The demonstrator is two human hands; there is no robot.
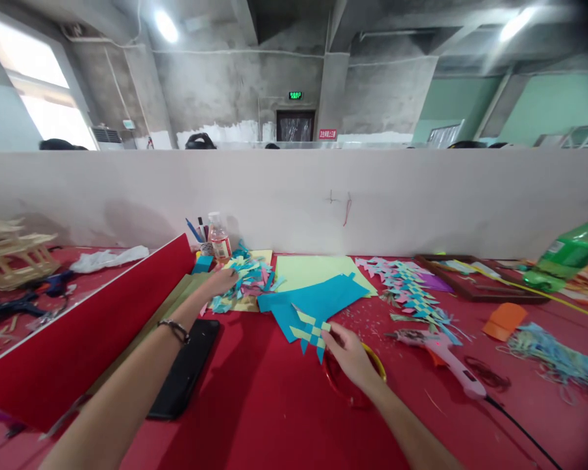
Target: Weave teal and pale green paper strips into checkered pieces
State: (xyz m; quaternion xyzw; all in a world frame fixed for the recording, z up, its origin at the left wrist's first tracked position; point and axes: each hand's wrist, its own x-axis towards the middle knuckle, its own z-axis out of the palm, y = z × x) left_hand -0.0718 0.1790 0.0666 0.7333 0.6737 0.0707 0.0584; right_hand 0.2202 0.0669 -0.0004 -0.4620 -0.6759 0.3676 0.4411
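**Two hands, one woven star, one heap of paper pieces**

Two things lie at the far left: a wooden stick model (14,258) and a crumpled white bag (108,258); a red divider board (78,333) runs slantwise beside them, walling that side off; one black phone (186,369) lies flat just right of the board's foot, under the left forearm. The left hand (221,282), one bracelet (175,329) on its wrist, reaches forward with fingers spread loosely onto the pile of paper pieces (247,281); whether it grips any I cannot tell. Behind the pile stands one small bottle (220,240). One blue sheet (318,297) overlaps one yellow-green sheet (313,269). The right hand (350,356) pinches the woven star (311,333) at its right edge, fingertips closed on it; the star rests at the blue sheet's near corner. One red ring (345,385) lies beneath that hand. Rightward come a row of woven pieces (411,287), one glue gun (441,356), one green bottle (571,251). Bare red table (274,405) opens between the forearms.
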